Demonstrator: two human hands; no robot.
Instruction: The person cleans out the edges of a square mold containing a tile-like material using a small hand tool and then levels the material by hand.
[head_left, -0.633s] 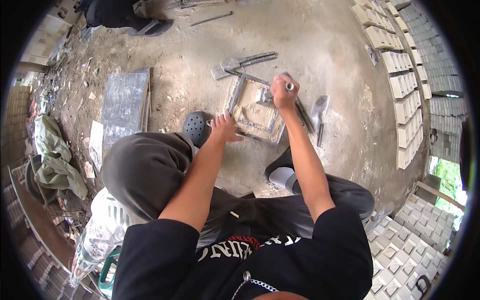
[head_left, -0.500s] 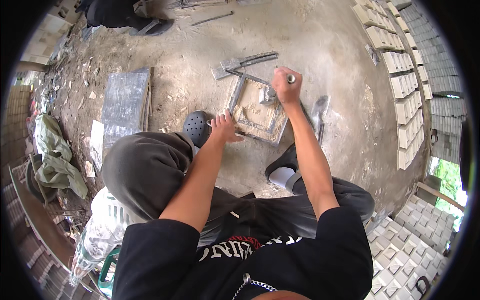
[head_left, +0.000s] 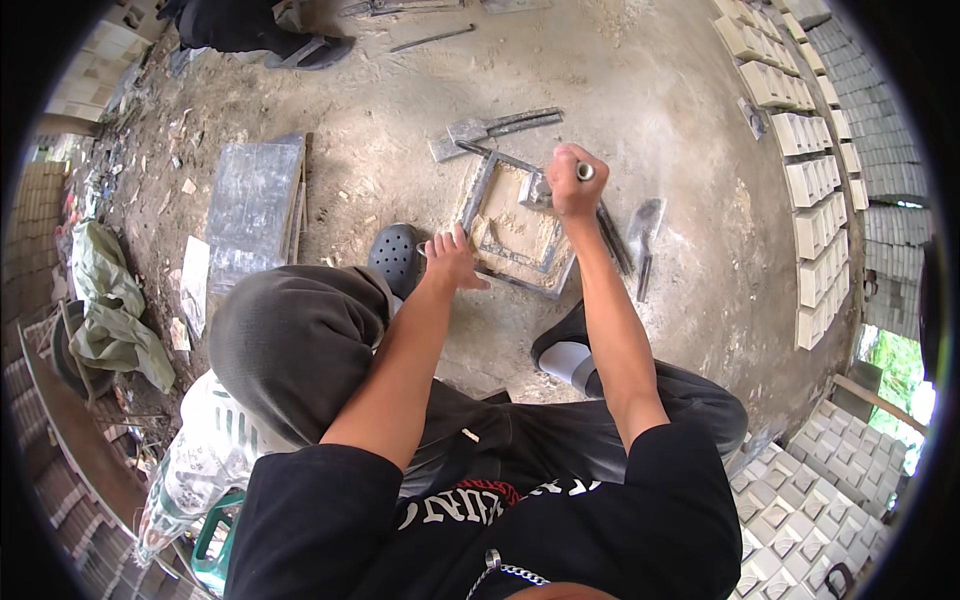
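A flat square metal mould frame (head_left: 480, 192) lies on the floor before me, with pale, crumbly material (head_left: 500, 215) inside and along its edges. My right hand (head_left: 576, 183) is wrapped round the handle of what looks like a hand tamper (head_left: 535, 191). Its blocky metal head is over the far right part of the fill, and the round handle end shows above my fist. At the frame's near left corner is my left hand (head_left: 452, 262), fingers spread; whether it presses on the rim is hard to tell.
A trowel (head_left: 460, 136) lies beyond the frame, another trowel (head_left: 645, 230) to its right. Dark boards (head_left: 255, 205) are stacked at left. Rows of pale cast blocks (head_left: 805, 190) line the right side. My shoes (head_left: 393, 252) flank the frame. Part of a dark-clothed person (head_left: 240, 30) shows far left.
The whole view has shifted slightly. My right fist with the tamper has moved a little relative to the frame, hiding more of the tamper's head. My left hand stays by the corner.
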